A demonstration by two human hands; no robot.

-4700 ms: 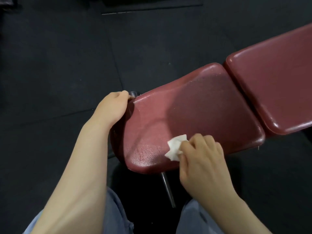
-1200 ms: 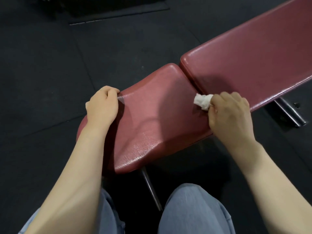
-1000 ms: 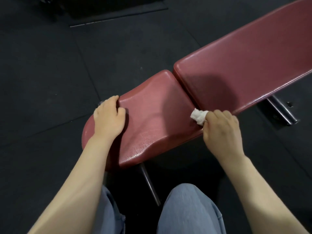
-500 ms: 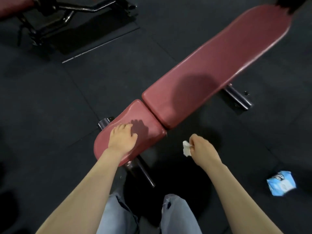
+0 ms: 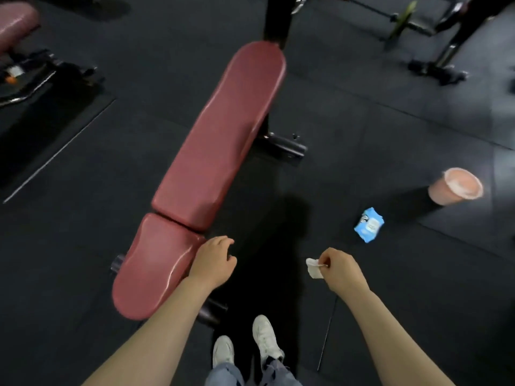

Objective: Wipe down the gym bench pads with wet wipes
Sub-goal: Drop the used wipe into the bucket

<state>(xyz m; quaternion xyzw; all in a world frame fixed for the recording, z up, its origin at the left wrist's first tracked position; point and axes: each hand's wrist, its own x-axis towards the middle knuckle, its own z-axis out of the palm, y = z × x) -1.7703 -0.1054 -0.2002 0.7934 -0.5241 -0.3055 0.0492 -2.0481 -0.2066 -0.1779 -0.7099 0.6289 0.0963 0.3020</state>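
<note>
A dark red gym bench lies below me on the black floor, with a short seat pad (image 5: 152,263) nearest me and a long back pad (image 5: 223,132) running away. My left hand (image 5: 213,261) hovers at the right edge of the seat pad, fingers loosely curled and holding nothing. My right hand (image 5: 338,270) is off to the right of the bench, above the floor, and pinches a crumpled white wet wipe (image 5: 313,268).
A blue wet wipes pack (image 5: 369,224) lies on the floor to the right, with a pink cup (image 5: 457,189) beyond it. Another bench pad (image 5: 15,23) and black frames stand far left; racks and a person's legs (image 5: 471,20) are at the back right. My white shoes (image 5: 245,344) show below.
I have stood up and the view has pulled back from the bench. My right hand carried the wipe off the pads to the right; my left hand slid off the seat pad to its edge.
</note>
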